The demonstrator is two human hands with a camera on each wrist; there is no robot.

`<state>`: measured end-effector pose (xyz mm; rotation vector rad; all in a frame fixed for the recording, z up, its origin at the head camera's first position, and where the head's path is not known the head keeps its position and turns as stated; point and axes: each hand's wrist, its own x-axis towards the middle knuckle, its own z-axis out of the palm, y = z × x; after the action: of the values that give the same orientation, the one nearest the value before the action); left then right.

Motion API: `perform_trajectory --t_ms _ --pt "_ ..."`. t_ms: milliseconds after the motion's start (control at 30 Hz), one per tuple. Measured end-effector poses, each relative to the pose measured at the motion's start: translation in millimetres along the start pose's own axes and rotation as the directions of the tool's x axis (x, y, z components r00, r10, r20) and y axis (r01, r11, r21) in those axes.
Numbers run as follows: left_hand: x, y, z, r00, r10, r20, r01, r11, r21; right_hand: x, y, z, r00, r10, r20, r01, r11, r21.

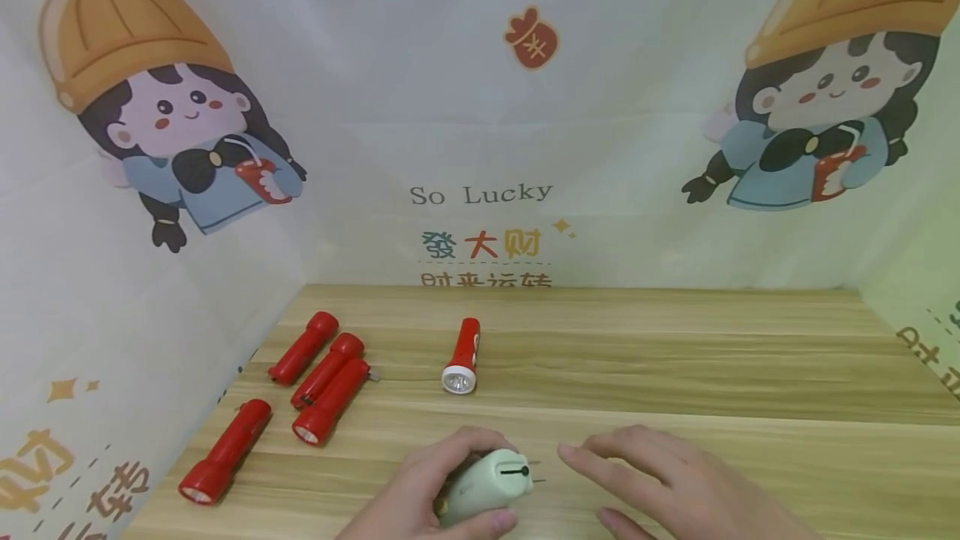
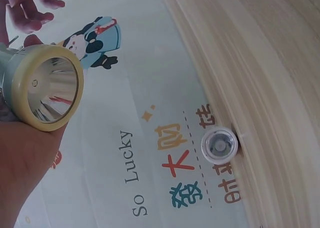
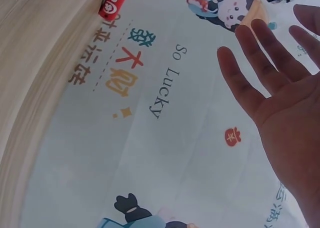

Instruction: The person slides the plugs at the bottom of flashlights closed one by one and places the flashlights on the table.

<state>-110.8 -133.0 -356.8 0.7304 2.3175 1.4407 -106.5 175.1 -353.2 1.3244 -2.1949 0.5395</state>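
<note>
My left hand [image 1: 420, 486] grips a pale green flashlight [image 1: 487, 486], fingers over its top and thumb along its near side. Two thin metal prongs stick out of its tail end toward the right. In the left wrist view the flashlight's wide reflector [image 2: 56, 90] shows inside a cream-yellow rim. Just right of the prongs hovers my right hand [image 1: 675, 482], its fingers spread and holding nothing. The right wrist view shows the palm of that hand [image 3: 290, 112] with the fingers loosely extended.
A red flashlight with a white head [image 1: 460, 361] lies farther back on the wooden table [image 1: 675, 357]. Several red flashlights lie at the left, one [image 1: 225, 452] nearest the front, another [image 1: 330, 402] beside the others. A printed cloth [image 1: 622, 148] hangs behind and at both sides.
</note>
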Motion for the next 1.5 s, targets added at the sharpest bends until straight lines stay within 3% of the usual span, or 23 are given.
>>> perform_trajectory --t_ms 200,433,567,767,1000,1133,1233,1333,1500 --pt "-2.2 8.5 2.5 1.0 0.012 0.004 -0.012 0.998 -0.067 6.4 -4.5 -3.0 0.996 -0.079 -0.037 0.08 0.997 0.025" --pt "2.5 13.7 5.7 0.984 0.174 0.037 -0.17 0.981 -0.092 6.5 -8.7 -5.0 0.996 -0.086 -0.012 0.086 0.995 0.04" --pt "4.2 16.8 7.7 0.976 0.212 0.04 -0.207 0.973 -0.101 4.2 -12.4 -4.3 0.997 -0.077 -0.029 0.078 0.996 0.033" --pt "7.3 17.9 9.5 0.94 0.34 0.035 -0.335 0.936 -0.109 1.9 -14.3 -1.4 0.994 -0.083 -0.077 0.084 0.996 0.017" --pt "10.7 16.0 12.2 0.884 0.466 0.036 -0.462 0.882 -0.091 2.4 -13.9 5.5 0.968 -0.186 -0.168 0.192 0.981 0.015" --pt "11.0 17.4 14.1 0.876 0.481 0.041 -0.475 0.873 -0.11 4.5 -10.1 8.1 0.95 -0.238 -0.202 0.244 0.97 0.009" --pt "10.0 18.2 15.0 0.884 0.465 0.041 -0.456 0.879 -0.14 5.9 -7.2 9.4 0.938 -0.267 -0.22 0.277 0.961 0.016" --pt "10.2 17.7 15.9 0.882 0.469 0.043 -0.458 0.875 -0.157 5.7 -7.1 10.6 0.938 -0.268 -0.22 0.282 0.959 0.033" --pt "12.7 16.3 17.7 0.863 0.503 0.056 -0.488 0.856 -0.173 5.4 -9.0 13.0 0.936 -0.263 -0.234 0.276 0.961 0.025"
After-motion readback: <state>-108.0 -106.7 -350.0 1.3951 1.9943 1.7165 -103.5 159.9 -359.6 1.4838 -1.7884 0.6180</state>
